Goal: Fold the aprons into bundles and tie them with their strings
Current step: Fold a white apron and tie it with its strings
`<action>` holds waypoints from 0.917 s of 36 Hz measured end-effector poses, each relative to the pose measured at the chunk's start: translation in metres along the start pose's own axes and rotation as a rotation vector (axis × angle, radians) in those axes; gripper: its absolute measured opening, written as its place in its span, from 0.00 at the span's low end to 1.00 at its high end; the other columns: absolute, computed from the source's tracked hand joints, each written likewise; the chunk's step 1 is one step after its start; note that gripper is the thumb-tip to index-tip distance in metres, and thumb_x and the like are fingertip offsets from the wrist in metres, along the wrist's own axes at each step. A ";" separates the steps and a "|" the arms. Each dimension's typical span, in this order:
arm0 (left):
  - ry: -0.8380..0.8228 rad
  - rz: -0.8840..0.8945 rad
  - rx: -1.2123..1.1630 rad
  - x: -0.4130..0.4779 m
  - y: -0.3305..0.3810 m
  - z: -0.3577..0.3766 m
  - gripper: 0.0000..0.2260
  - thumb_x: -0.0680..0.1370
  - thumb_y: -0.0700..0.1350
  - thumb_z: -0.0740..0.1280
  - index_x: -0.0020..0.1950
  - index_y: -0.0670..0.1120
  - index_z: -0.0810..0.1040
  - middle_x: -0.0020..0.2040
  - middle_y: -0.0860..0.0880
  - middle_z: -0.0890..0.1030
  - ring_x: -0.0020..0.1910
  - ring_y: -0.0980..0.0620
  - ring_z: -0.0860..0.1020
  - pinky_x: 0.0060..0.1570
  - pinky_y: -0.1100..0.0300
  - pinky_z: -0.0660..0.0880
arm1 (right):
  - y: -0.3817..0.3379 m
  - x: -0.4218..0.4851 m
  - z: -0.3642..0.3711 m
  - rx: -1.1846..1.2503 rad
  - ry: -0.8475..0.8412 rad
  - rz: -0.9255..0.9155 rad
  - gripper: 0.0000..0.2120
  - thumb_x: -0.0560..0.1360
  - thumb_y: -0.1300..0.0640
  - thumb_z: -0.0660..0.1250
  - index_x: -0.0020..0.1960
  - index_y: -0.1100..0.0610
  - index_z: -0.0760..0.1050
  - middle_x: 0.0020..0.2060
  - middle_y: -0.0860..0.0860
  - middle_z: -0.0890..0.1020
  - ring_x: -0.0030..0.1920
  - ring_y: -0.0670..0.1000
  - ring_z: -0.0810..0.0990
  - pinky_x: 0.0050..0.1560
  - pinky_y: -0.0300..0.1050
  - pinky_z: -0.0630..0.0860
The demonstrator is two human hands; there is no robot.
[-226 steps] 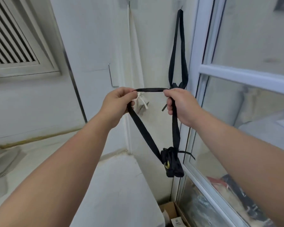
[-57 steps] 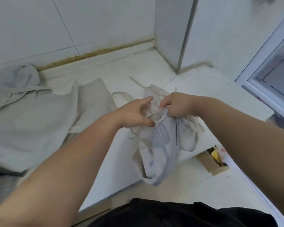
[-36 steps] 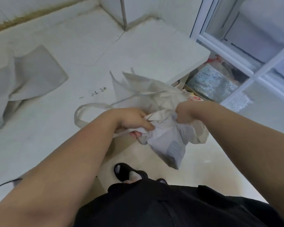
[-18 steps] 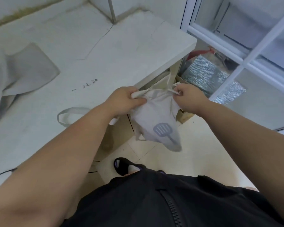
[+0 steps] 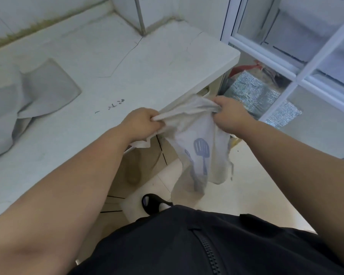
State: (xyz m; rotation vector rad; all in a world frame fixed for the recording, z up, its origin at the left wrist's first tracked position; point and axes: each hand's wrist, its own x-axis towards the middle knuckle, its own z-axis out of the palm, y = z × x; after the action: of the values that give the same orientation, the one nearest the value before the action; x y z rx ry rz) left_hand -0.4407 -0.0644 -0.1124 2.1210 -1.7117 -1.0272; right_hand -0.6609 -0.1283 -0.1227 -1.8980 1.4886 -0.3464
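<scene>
We hold the pale apron (image 5: 195, 139) bunched at its top edge, left hand (image 5: 141, 124) and right hand (image 5: 229, 112) each gripping cloth; it looks light, limp, best held by corners.

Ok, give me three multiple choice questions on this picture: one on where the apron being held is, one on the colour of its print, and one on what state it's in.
1. Where is the printed apron?
A. In the air beyond the edge of the counter, above the floor.
B. Flat on the counter.
C. Hung on the window frame.

2. What colour is its spatula print?
A. Red.
B. Green.
C. Blue.

3. What state is it in?
A. Tied into a bundle.
B. Loose and unfolded.
C. Rolled tight.

Answers:
1 A, it hangs past the counter's edge with floor tiles behind it.
2 C, the spatula shape is blue on pale cloth.
3 B, it droops in open folds, with no string tied round it.
</scene>
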 end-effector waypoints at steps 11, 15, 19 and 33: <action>0.038 0.110 -0.297 -0.005 0.019 -0.016 0.03 0.75 0.41 0.66 0.42 0.43 0.77 0.35 0.51 0.77 0.36 0.53 0.75 0.38 0.63 0.70 | -0.024 -0.002 0.015 0.227 0.058 -0.091 0.06 0.77 0.61 0.62 0.54 0.55 0.73 0.40 0.46 0.72 0.37 0.45 0.69 0.28 0.25 0.64; 0.116 0.067 0.116 0.001 -0.003 -0.014 0.03 0.71 0.46 0.67 0.39 0.48 0.75 0.38 0.50 0.75 0.42 0.48 0.75 0.38 0.59 0.67 | -0.028 0.001 0.006 0.333 0.127 -0.068 0.09 0.75 0.64 0.63 0.50 0.51 0.72 0.48 0.49 0.75 0.46 0.49 0.72 0.32 0.25 0.66; 0.634 -0.178 0.125 0.002 -0.004 -0.005 0.19 0.74 0.49 0.67 0.64 0.46 0.71 0.62 0.43 0.69 0.62 0.42 0.68 0.53 0.53 0.66 | -0.033 0.000 -0.002 0.405 0.109 -0.059 0.04 0.76 0.58 0.64 0.43 0.51 0.75 0.41 0.46 0.76 0.43 0.46 0.74 0.38 0.35 0.68; 0.029 -0.499 -0.778 0.008 0.024 0.006 0.24 0.79 0.62 0.53 0.49 0.42 0.73 0.45 0.44 0.78 0.37 0.48 0.79 0.39 0.55 0.79 | -0.034 -0.008 -0.016 0.726 -0.159 0.064 0.08 0.78 0.55 0.64 0.42 0.55 0.78 0.38 0.52 0.81 0.41 0.53 0.79 0.47 0.47 0.75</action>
State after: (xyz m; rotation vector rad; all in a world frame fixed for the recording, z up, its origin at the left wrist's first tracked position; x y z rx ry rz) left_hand -0.4622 -0.0775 -0.1057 1.9935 -0.5719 -1.4616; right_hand -0.6475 -0.1226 -0.0875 -1.2616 1.1060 -0.5953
